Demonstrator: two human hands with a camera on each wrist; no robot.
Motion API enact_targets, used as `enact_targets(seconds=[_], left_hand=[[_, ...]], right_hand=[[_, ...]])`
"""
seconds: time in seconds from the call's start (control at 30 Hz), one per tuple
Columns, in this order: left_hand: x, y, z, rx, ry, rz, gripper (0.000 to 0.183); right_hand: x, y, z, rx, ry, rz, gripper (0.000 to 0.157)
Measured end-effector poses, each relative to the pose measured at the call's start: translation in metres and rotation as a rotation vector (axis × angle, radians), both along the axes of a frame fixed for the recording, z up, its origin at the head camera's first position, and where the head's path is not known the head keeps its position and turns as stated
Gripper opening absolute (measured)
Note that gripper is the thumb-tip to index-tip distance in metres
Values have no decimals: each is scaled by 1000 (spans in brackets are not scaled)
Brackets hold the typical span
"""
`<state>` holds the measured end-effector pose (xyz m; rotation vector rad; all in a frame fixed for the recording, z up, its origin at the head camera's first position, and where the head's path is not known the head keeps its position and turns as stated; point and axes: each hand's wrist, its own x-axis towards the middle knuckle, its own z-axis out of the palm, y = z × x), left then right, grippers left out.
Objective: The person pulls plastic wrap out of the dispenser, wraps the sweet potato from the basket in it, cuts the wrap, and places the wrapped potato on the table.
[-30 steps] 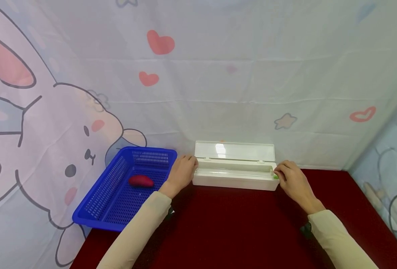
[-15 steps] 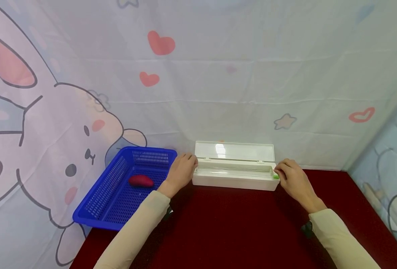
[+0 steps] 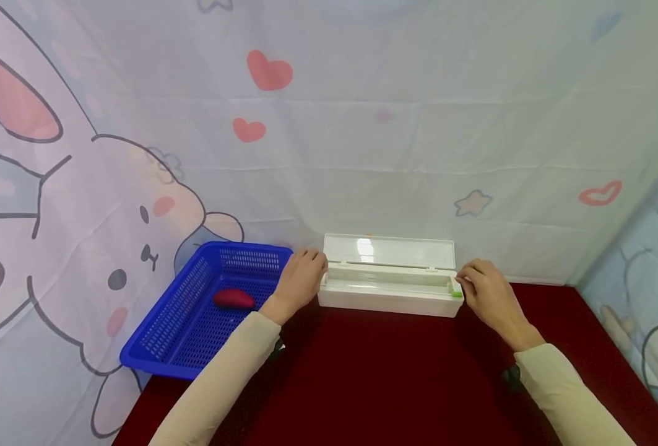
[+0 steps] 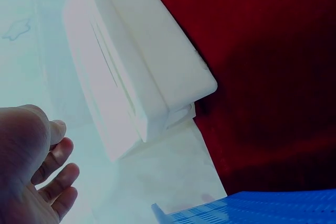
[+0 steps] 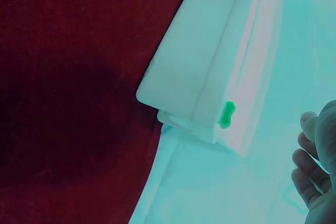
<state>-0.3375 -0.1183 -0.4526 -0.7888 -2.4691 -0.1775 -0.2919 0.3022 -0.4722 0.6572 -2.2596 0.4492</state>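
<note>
Across a dark red table [image 3: 373, 378], a blue basket [image 3: 206, 337] sits beside an open white box [image 3: 387, 303], a person's left hand [image 3: 302, 279] and right hand [image 3: 490, 300] at its opposite ends, fingers bent, though whether they pinch anything cannot be told; a red oblong item [image 3: 234, 299] lies in the basket, a green tab [image 3: 456, 294] on the box's right end

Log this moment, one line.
left hand: by left end of white box; right hand: by right end, near green piece; lid: open; blue basket: holds red object; grips: unclear
</note>
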Motion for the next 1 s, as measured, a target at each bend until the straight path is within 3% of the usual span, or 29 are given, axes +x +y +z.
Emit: enact_targets(seconds=[0.27,1.0], left_hand=[[-1,-2,7,-11,9,13,9],[-2,-1,17,14,84,-26,7]], right_hand=[[-2,0,7,5,9,20,15],[0,0,21,4,18,18,16]])
